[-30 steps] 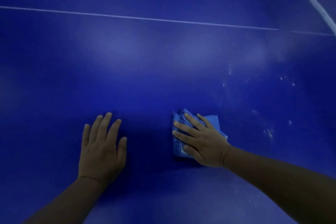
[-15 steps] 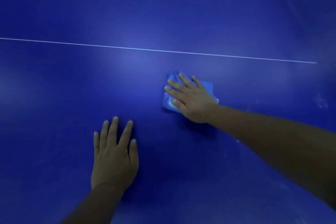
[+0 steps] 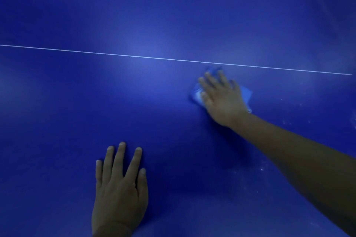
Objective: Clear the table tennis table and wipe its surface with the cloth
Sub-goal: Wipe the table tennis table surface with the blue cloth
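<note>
I have my right hand (image 3: 221, 98) flat on the folded blue cloth (image 3: 245, 92), fingers straight and a little spread, pressing it down onto the table tennis table (image 3: 77, 102) rather than gripping it. The hand is blurred, so I judge it is mid-stroke. The cloth sits just on the near side of the thin white line (image 3: 96, 53) that crosses the table from left to right, close to it but not over it, with one corner poking out to the right of my hand and a paler fold showing at the left under my fingertips. An open palm suits this: it spreads the push over the whole pad, so more cloth meets the surface at once.

My left hand (image 3: 119, 188) lies open and flat on the bare table, nearer to me and well apart from the cloth, holding nothing. I judge it is there as a prop, taking my weight while the right arm reaches out.

Nothing else stands on the part of the table I can see, so the clearing looks done here. Pale specks (image 3: 289, 121) dot the surface to the right, beside my right forearm; that patch probably wants wiping next.
</note>
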The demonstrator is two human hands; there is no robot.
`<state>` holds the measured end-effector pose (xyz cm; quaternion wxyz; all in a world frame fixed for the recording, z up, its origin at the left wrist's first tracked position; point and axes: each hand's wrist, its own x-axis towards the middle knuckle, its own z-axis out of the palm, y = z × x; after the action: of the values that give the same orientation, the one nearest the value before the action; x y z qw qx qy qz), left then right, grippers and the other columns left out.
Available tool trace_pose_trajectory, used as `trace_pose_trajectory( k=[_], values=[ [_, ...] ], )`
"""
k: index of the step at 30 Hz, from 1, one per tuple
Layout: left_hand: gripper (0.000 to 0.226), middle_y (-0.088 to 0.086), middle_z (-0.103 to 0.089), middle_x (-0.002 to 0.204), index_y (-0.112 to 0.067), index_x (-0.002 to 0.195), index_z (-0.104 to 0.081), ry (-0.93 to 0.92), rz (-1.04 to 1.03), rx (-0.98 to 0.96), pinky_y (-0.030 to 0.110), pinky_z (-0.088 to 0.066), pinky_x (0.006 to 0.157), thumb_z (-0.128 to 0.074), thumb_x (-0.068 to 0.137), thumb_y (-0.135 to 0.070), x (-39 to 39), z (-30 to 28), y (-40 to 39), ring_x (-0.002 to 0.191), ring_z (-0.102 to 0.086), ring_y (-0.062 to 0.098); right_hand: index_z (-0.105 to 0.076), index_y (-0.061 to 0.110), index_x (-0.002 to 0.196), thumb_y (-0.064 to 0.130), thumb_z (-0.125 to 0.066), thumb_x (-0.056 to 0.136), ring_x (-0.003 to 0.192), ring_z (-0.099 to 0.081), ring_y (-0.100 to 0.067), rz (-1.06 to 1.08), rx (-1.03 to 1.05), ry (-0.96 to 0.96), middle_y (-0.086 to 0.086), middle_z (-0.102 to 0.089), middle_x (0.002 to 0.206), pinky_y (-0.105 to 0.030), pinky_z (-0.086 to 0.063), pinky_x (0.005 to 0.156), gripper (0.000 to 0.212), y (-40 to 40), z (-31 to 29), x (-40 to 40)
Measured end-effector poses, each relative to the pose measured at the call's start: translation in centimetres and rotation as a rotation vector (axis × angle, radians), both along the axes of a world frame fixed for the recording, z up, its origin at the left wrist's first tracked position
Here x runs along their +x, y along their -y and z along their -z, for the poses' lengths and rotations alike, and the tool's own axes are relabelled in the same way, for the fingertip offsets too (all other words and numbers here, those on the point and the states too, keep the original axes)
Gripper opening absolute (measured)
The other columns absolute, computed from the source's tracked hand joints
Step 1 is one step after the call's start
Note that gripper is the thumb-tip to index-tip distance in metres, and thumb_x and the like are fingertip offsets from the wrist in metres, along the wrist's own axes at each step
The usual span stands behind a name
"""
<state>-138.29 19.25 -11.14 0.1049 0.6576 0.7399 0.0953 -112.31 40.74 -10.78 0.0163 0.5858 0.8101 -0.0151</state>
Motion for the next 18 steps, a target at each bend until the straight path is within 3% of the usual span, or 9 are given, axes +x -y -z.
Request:
trace_pose_trajectory(
  k=[3,6,8,11,14,18],
  values=[
    [0.056,0.009,-0.033,0.158,-0.023,0.145,-0.048,-0.004,0.000,-0.010,0.045,-0.001,0.122,-0.030,0.097,-0.045,-0.1,0.1,-0.1,0.150,-0.019,0.031,-0.026,0.026,0.156,0.051,-0.001,0.093,0.153,-0.005,-0.028,0.256,-0.031,-0.001,0.003,-0.020,0.165,-0.057,-0.013,0.118,0.073,0.3,-0.2,-0.3],
    [0.060,0.013,-0.039,0.154,-0.020,0.141,-0.054,0.009,0.001,0.029,0.047,-0.005,0.121,-0.021,0.101,-0.050,-0.2,0.3,-0.1,0.146,-0.027,0.036,-0.035,0.024,0.153,0.045,-0.016,0.098,0.152,-0.013,-0.032,0.109,0.004,-0.053,0.000,-0.028,0.162,-0.061,-0.013,0.116,0.062,2.6,0.1,-8.3],
    [0.066,0.015,-0.043,0.151,-0.018,0.137,-0.059,-0.002,-0.022,0.042,0.051,-0.011,0.119,-0.016,0.101,-0.053,-0.2,0.5,-0.1,0.143,-0.032,0.038,-0.031,0.026,0.155,0.042,-0.024,0.103,0.153,-0.006,-0.031,-0.041,-0.009,-0.115,0.002,-0.023,0.164,-0.060,-0.006,0.118,0.055,2.3,0.5,-14.6],
    [0.070,0.015,-0.045,0.150,-0.019,0.135,-0.061,-0.018,-0.039,0.043,0.053,-0.014,0.115,-0.012,0.101,-0.055,0.0,0.5,-0.3,0.141,-0.033,0.037,-0.020,0.028,0.157,0.042,-0.022,0.105,0.153,0.007,-0.027,-0.126,-0.120,-0.149,0.005,-0.011,0.167,-0.058,0.002,0.120,0.054,-0.4,-0.3,-19.6],
    [0.069,0.015,-0.044,0.150,-0.018,0.136,-0.060,-0.012,-0.027,0.059,0.048,-0.007,0.119,-0.013,0.101,-0.055,0.0,0.5,-0.4,0.142,-0.032,0.038,-0.023,0.026,0.156,0.040,-0.022,0.105,0.153,-0.001,-0.030,-0.018,-0.056,-0.049,0.003,-0.015,0.166,-0.060,-0.007,0.118,0.053,-4.2,0.2,-14.6],
    [0.069,0.015,-0.043,0.151,-0.018,0.137,-0.059,-0.006,-0.014,0.046,0.048,-0.006,0.119,-0.013,0.101,-0.056,-0.3,0.7,-0.2,0.144,-0.029,0.039,-0.030,0.021,0.153,0.036,-0.025,0.104,0.151,-0.012,-0.034,0.511,0.039,-0.046,-0.002,-0.025,0.162,-0.064,-0.019,0.114,0.052,-6.4,0.0,1.0]
  ],
)
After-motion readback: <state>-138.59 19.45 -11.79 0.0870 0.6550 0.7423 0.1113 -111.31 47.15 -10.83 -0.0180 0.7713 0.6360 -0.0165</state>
